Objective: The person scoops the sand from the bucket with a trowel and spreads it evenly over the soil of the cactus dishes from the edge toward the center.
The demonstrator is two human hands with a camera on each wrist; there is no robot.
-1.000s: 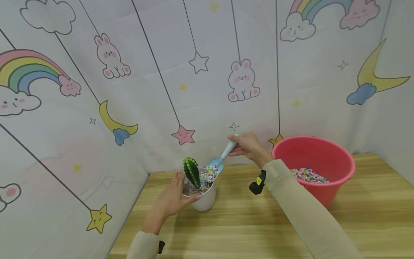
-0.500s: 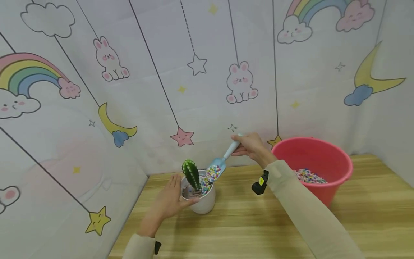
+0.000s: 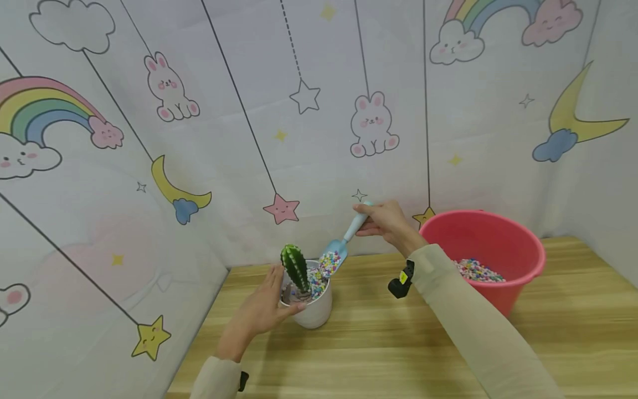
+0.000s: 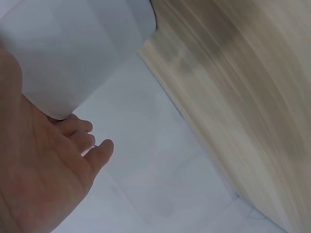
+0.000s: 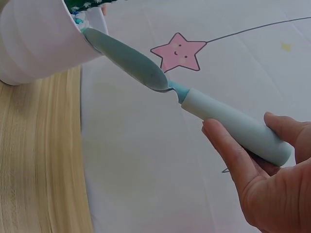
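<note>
Wooden tabletop, cartoon backdrop close behind. Right hand fingers curled round the blue trowel handle, blade tipped on the white pot rim, pebbles sliding in beside the cactus. Left hand cups the pot's side, fingers nearly straight. Pink bucket well right; bare tabletop in front. Versus 1 s ago: trowel slightly higher, fewer pebbles on it.

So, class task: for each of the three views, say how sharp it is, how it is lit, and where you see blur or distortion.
Head view: evenly lit and sharp, wide-angle bend in the wall lines, soft shadow under the white pot. Left wrist view: the left hand and pot are soft, the table grain streaked. Right wrist view: the scoop and right hand are crisp, with no glare.
</note>
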